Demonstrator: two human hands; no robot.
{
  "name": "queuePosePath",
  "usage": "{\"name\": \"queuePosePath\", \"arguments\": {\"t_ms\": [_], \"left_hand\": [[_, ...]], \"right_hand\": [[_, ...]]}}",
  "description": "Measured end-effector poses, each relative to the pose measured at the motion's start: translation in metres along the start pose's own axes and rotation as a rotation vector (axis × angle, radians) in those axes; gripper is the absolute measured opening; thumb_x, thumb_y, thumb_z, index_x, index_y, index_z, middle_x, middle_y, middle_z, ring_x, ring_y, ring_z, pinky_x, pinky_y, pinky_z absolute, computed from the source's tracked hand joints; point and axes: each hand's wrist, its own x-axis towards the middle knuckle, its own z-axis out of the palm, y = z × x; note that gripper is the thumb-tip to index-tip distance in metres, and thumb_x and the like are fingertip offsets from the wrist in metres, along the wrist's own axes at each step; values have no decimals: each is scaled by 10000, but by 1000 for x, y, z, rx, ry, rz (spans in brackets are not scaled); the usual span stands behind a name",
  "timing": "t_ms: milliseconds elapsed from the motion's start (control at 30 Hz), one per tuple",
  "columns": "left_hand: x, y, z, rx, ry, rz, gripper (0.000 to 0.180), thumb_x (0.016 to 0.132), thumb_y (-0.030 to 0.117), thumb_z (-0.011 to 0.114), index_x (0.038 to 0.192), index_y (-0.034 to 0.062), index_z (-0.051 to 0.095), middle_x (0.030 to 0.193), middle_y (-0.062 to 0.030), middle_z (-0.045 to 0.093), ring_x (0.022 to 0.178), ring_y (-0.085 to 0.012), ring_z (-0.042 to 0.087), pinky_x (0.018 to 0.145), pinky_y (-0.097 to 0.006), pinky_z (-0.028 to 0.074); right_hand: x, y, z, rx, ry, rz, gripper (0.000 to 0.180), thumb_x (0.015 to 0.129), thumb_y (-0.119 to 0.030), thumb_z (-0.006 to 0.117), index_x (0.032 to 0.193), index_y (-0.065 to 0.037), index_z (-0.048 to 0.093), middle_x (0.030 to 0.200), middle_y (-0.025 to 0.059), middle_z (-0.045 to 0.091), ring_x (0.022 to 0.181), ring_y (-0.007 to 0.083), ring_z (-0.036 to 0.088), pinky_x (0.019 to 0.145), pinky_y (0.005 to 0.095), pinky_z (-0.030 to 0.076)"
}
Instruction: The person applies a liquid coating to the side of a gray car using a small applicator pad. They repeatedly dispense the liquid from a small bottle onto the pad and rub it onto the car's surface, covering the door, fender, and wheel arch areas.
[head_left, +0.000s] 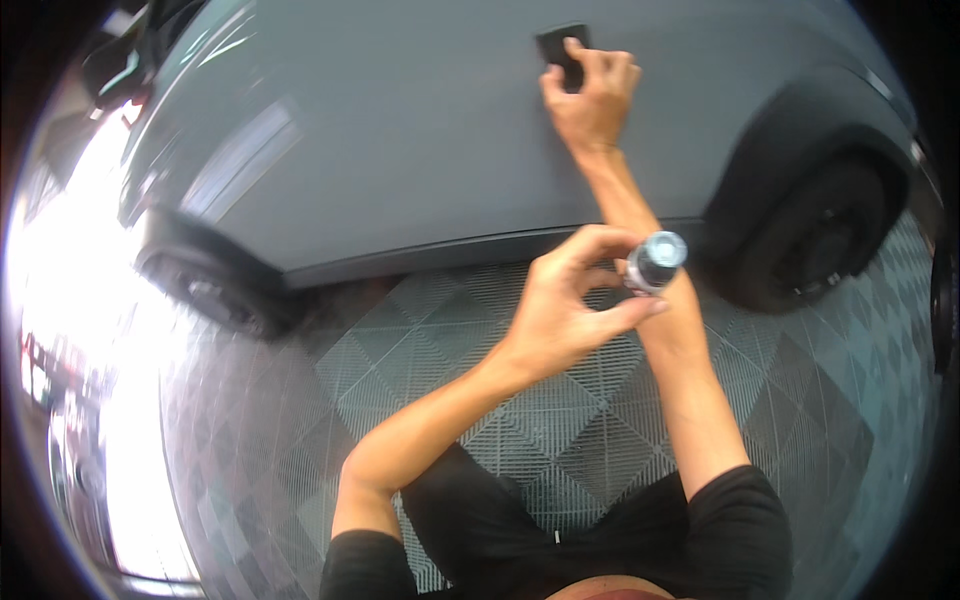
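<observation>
Right-hand fingers (594,63) grip a pad (560,48) against a gray car (420,140), left-hand fingers (598,241) a bottle (656,264), work apparently unfinished, remainder unclear.

Grey car body (430,150), black block (555,45), dark bottle (656,268) with seemingly pale-blue top (665,247), grey diamond-patterned floor (590,420).

Head-worn fisheye, looking down on hands (556,300), close.

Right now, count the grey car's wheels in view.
2: one wheel at left, another wheel at right, past the bottle in the left hand. The grey car may hide more on its far side.
</observation>
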Motion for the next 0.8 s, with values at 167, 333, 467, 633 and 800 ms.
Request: {"name": "queuePosePath", "arguments": {"t_ms": [167,333,467,633,800], "left_hand": [[-1,-14,21,-35,-9,-62,533,780,-70,827,1244,-48,566,1186,-170,679,1123,-218,665,963,-382,576],[-13,-21,22,-3,5,-66,536,760,-102,819,1228,-30,568,1221,-214,670,1114,-235,667,976,-383,564],[-17,-29,25,-1,-14,-76,538,761,-101,817,1230,-22,565,1218,-212,669,1122,-237,662,967,-379,568],[-16,-35,25,-2,-34,-93,537,758,-96,819,1226,-9,570,1206,-201,673,1126,-246,661,959,-380,570],[-19,-38,26,0,-46,-123,536,752,-81,830,1217,-6,573,1201,-189,676,1123,-239,663,963,-375,571]], "right_hand": [[7,46,-27,-12,69,86,356,724,-163,764,1076,-123,725,1048,99,523,984,308,507,704,418,549],[17,82,-51,-24,85,200,341,731,-152,769,1065,-105,719,1070,90,514,1006,295,498,721,414,546],[31,120,-71,-32,127,256,331,745,-156,770,1065,-83,728,1079,94,524,1032,296,495,782,418,536],[51,170,-96,-132,199,279,327,754,-153,766,1067,-64,733,1072,121,552,1040,321,521,862,441,513],[69,214,-120,-237,221,354,321,771,-178,762,1073,-72,734,1084,125,570,1069,318,554,890,452,506]]}}
